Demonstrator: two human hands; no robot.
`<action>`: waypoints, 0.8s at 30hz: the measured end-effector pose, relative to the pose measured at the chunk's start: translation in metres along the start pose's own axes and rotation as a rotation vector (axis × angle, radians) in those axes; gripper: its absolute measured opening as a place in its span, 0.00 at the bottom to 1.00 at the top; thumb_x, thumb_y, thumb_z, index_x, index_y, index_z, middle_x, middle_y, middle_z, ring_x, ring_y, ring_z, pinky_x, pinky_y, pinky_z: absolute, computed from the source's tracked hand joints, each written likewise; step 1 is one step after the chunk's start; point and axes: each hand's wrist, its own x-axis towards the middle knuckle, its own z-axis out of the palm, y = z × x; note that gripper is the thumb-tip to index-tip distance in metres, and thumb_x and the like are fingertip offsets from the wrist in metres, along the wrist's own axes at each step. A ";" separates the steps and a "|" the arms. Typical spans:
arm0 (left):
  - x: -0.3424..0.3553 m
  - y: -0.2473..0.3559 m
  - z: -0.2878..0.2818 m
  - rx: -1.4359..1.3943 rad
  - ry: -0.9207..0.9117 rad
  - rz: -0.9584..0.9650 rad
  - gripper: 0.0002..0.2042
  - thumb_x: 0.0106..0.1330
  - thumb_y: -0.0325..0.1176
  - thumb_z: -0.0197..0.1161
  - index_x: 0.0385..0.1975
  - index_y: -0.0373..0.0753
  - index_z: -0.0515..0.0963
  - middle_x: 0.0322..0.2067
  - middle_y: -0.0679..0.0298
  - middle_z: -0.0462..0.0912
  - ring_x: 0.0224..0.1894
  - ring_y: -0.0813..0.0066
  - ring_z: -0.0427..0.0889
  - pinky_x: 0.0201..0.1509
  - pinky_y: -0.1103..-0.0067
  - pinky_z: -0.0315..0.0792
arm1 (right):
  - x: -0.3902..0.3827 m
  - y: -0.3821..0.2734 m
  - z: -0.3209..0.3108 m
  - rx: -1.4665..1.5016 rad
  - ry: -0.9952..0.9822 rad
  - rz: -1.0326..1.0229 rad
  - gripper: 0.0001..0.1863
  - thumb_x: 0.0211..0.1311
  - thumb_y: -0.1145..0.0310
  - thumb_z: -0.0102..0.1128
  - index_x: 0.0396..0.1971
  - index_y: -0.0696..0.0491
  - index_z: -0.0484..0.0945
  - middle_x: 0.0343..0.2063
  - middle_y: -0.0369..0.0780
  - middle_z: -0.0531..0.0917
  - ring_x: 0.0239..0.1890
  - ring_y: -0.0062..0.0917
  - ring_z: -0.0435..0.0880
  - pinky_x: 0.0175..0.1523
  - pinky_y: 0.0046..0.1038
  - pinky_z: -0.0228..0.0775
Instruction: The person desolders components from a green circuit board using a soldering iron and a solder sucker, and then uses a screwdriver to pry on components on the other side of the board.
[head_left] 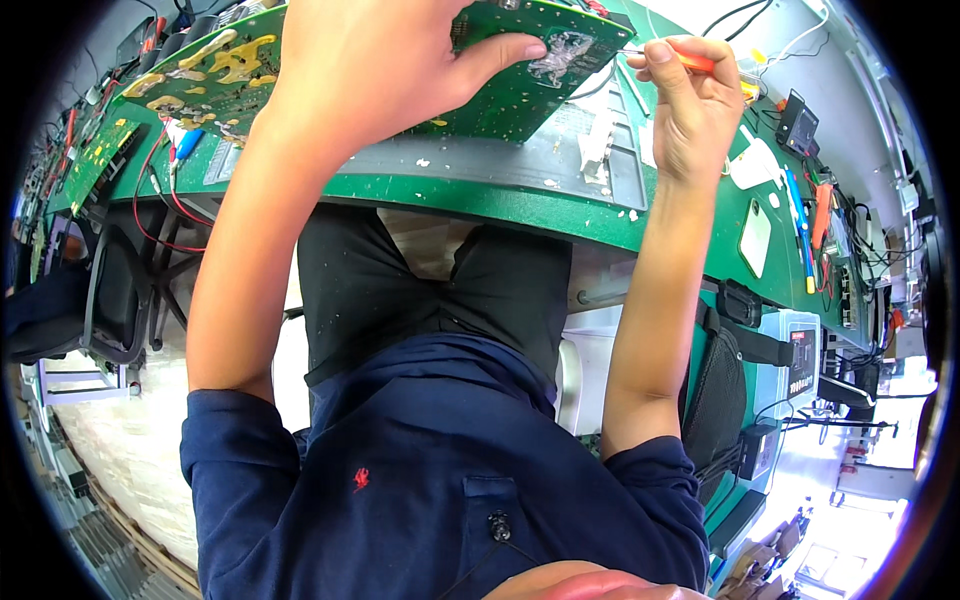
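A large green circuit board is held up and tilted above the bench, with beige glue-like patches on its left part and a whitish smear near its right end. My left hand grips the board, its thumb lying across the face beside the smear; the other fingers are hidden. At the board's right edge, my right hand pinches a slim tool with an orange handle, which looks like a screwdriver. Its thin shaft points left at the board's edge; whether the tip touches cannot be made out.
Under the board, a grey mat with whitish crumbs and a small white part lies on the green bench. To the right are a phone, a blue pen-like tool and cables. Another green board and red wires are left.
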 end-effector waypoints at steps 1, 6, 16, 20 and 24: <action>-0.001 0.000 0.000 -0.004 -0.019 -0.008 0.15 0.49 0.48 0.66 0.25 0.42 0.78 0.15 0.62 0.76 0.20 0.60 0.77 0.23 0.69 0.66 | -0.001 -0.001 0.000 0.004 -0.019 -0.006 0.07 0.56 0.77 0.63 0.34 0.57 0.74 0.28 0.40 0.81 0.30 0.26 0.82 0.38 0.24 0.73; -0.005 0.005 -0.003 -0.007 0.020 0.017 0.16 0.49 0.47 0.67 0.18 0.41 0.72 0.14 0.63 0.73 0.19 0.60 0.76 0.21 0.70 0.65 | -0.005 -0.004 0.004 0.056 -0.045 0.021 0.06 0.56 0.77 0.62 0.32 0.57 0.75 0.26 0.40 0.81 0.27 0.24 0.81 0.35 0.26 0.73; -0.017 0.009 -0.001 0.006 0.113 0.083 0.18 0.47 0.46 0.68 0.13 0.42 0.68 0.12 0.66 0.68 0.16 0.64 0.72 0.19 0.72 0.62 | -0.005 -0.008 -0.001 0.092 -0.118 0.113 0.04 0.56 0.78 0.62 0.29 0.56 0.74 0.24 0.38 0.79 0.21 0.19 0.76 0.30 0.26 0.74; -0.018 0.008 -0.001 -0.016 0.126 0.072 0.18 0.47 0.46 0.69 0.13 0.43 0.68 0.12 0.66 0.67 0.16 0.65 0.72 0.19 0.72 0.61 | -0.012 -0.017 0.011 0.079 -0.078 0.107 0.10 0.51 0.75 0.69 0.31 0.58 0.75 0.24 0.40 0.82 0.24 0.23 0.82 0.30 0.21 0.74; -0.024 0.009 0.006 0.029 0.146 0.076 0.18 0.46 0.45 0.69 0.13 0.43 0.68 0.12 0.67 0.66 0.15 0.65 0.71 0.18 0.73 0.60 | -0.030 -0.015 0.019 0.138 0.033 0.065 0.10 0.52 0.75 0.68 0.29 0.58 0.75 0.23 0.42 0.82 0.24 0.24 0.82 0.32 0.25 0.77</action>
